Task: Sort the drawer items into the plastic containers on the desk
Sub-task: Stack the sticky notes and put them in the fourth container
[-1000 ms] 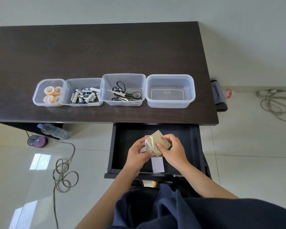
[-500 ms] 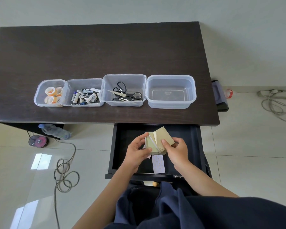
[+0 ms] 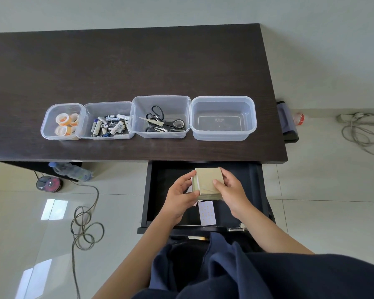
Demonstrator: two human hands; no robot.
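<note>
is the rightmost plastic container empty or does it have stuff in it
Empty: the rightmost container shows only its bare clear bottom.

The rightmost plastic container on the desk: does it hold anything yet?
No, the rightmost container shows only its bare clear bottom.

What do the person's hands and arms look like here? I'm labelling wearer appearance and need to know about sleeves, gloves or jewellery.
Both the left hand and the right hand are bare: no gloves, rings or watch show. The forearms are uncovered up to the frame's lower edge, with no sleeve visible. Dark navy clothing fills the bottom of the view.
</note>
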